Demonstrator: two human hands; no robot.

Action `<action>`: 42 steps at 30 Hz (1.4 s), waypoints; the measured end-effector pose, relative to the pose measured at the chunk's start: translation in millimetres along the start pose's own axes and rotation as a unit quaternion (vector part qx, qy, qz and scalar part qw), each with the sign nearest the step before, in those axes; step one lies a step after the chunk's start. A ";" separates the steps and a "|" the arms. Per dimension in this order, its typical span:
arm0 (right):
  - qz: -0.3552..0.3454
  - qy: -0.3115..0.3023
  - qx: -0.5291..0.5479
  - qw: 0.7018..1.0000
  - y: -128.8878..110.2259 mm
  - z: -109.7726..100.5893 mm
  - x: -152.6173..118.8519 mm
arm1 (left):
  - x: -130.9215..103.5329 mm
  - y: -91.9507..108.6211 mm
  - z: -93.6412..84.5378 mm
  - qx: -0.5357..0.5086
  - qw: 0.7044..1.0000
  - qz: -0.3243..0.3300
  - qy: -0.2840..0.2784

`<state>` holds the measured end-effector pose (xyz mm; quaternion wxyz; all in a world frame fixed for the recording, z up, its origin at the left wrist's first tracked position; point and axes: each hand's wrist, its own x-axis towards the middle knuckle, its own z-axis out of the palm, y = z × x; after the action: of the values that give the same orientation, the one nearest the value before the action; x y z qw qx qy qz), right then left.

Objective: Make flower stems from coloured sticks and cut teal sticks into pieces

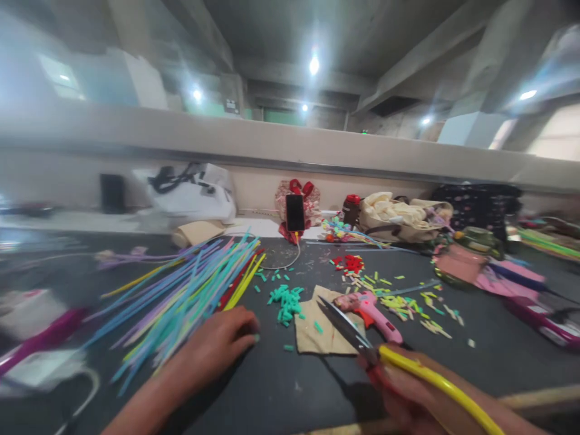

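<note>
My right hand (pixel 408 377) grips scissors (pixel 347 326) with yellow handles; the blades point up and left over a beige cloth square (pixel 312 332). Beside the blades a pink glue gun (pixel 374 314) lies on that cloth. My left hand (pixel 229 335) rests low at the near end of the yellow pipe cleaners (pixel 244 281), its fingers curled in. A speck of teal shows at its fingertips, too small to name. Many long pipe cleaners (pixel 181 308) in blue, purple and green fan out to the left. A pile of short teal pieces (pixel 286 302) sits between my hands.
Small red pieces (pixel 348 264) and yellow-green pieces (pixel 399 305) are scattered right of centre. A phone (pixel 295 211) stands upright at the back with a cable. Bags (pixel 403 211) and a red-capped bottle (pixel 351 208) line the back. A pink pouch (pixel 460 263) lies right.
</note>
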<state>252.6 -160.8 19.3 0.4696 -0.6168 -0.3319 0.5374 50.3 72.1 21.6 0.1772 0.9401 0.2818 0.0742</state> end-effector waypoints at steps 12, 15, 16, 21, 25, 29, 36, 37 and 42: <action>-0.058 0.139 -0.161 0.975 -16.1 -32.4 -29.0 | 18.1 -2.0 23.6 0.061 0.996 -0.002 0.067; -0.087 0.255 -0.298 0.916 -8.3 -70.7 -32.3 | 21.1 -7.1 24.5 0.003 0.989 -0.026 0.144; -0.092 0.305 -0.344 0.883 -6.3 -84.9 -33.5 | 21.1 -7.6 23.8 -0.013 0.986 -0.031 0.164; -0.016 0.436 -0.543 0.717 3.8 -147.9 -33.9 | 15.3 -2.3 18.5 -0.057 0.977 -0.050 0.200; -0.023 0.418 -0.596 0.685 5.6 -172.8 -24.0 | 12.9 3.6 15.2 -0.071 0.968 -0.087 0.222; -0.036 0.372 -0.651 0.661 -11.5 -179.9 -2.1 | 14.7 7.0 13.5 -0.072 0.971 -0.102 0.206; -0.062 0.297 -0.693 0.654 -51.5 -193.0 61.2 | 15.0 -5.9 21.6 -0.044 0.969 -0.114 0.214; -0.063 0.289 -0.695 0.655 -54.4 -195.5 70.0 | 14.5 -7.8 22.7 -0.040 0.968 -0.118 0.218; -0.074 0.253 -0.696 0.668 -60.6 -209.1 105.2 | 12.3 -9.6 23.0 -0.035 0.967 -0.114 0.223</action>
<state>483.5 -90.7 35.1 0.0076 -0.8503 -0.5225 -0.0630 61.3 79.7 -2.8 0.1498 0.8544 0.4171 0.2714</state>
